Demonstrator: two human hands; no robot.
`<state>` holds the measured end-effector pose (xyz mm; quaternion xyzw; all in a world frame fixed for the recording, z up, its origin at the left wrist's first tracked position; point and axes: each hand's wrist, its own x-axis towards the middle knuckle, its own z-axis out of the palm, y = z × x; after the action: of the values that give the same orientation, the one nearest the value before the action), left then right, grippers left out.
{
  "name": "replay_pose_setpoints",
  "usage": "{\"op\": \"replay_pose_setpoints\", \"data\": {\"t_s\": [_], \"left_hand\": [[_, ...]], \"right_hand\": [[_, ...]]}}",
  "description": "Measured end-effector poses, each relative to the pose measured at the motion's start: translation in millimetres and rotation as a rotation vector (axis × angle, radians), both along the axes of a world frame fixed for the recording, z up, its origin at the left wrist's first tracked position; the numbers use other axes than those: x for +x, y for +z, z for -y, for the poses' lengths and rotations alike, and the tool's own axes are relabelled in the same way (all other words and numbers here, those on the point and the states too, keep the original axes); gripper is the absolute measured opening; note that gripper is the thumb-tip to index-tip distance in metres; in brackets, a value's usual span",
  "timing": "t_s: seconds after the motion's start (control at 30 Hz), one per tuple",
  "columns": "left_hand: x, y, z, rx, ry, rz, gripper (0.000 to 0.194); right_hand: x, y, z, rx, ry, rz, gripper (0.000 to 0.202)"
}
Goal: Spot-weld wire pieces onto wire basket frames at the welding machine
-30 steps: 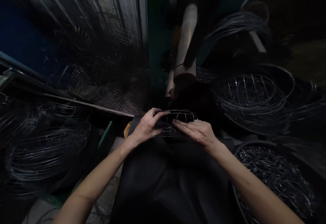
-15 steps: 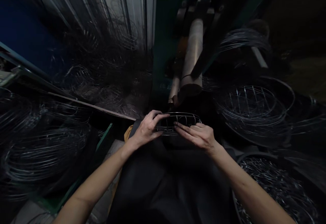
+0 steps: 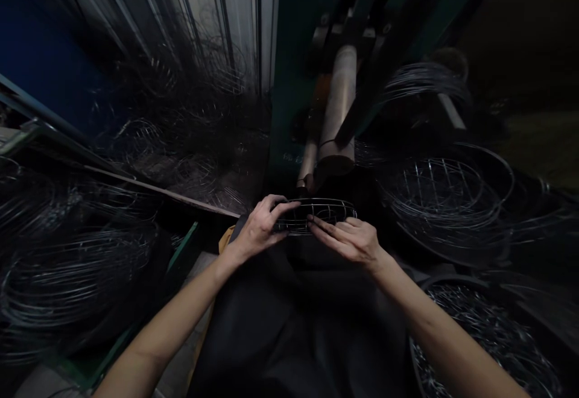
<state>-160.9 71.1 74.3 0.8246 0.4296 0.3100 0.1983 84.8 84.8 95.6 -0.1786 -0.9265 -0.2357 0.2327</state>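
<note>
A round wire guard (image 3: 332, 205) with curved ribs is held between my two hands, just below the tip of the machine's cylindrical metal arm (image 3: 340, 102). My left hand (image 3: 266, 223) grips its left side, thumb and fingers around the rim. On the right side, my right hand (image 3: 350, 238) holds the guard with its forefingers stretched along the wires and the other fingers curled. A thinner rod (image 3: 308, 160) beside the thick arm ends close above the guard. Whether it touches the wire cannot be made out.
Stacked wire rings (image 3: 76, 280) lie at the left by a green-edged frame (image 3: 183, 246). At the right are wire grids (image 3: 443, 187) and a round tub (image 3: 418, 350) of small metal pieces. A dark bar (image 3: 389, 54) slants above them.
The machine and right-hand surroundings have shifted slightly left in view, with the arm a little lower. My hands keep the same hold on the guard, almost unmoved.
</note>
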Motion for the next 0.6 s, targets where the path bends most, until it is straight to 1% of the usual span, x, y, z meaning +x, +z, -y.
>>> {"op": "replay_pose_setpoints", "data": {"t_s": [0.2,0.4,0.6], "left_hand": [[-1.9,0.6,-8.9,0.082,0.015,0.003,0.064],[1.1,-0.6,-20.5,0.112,0.023,-0.030,0.066],[1.0,-7.0,-30.4,0.145,0.027,-0.049,0.068]], "right_hand": [[-9.9,8.6,-5.9,0.046,0.019,-0.047,0.022],[-6.0,-0.6,-12.8,0.087,-0.031,-0.018,0.024],[-5.2,-5.8,-17.8,0.157,-0.064,-0.012,0.020]]}}
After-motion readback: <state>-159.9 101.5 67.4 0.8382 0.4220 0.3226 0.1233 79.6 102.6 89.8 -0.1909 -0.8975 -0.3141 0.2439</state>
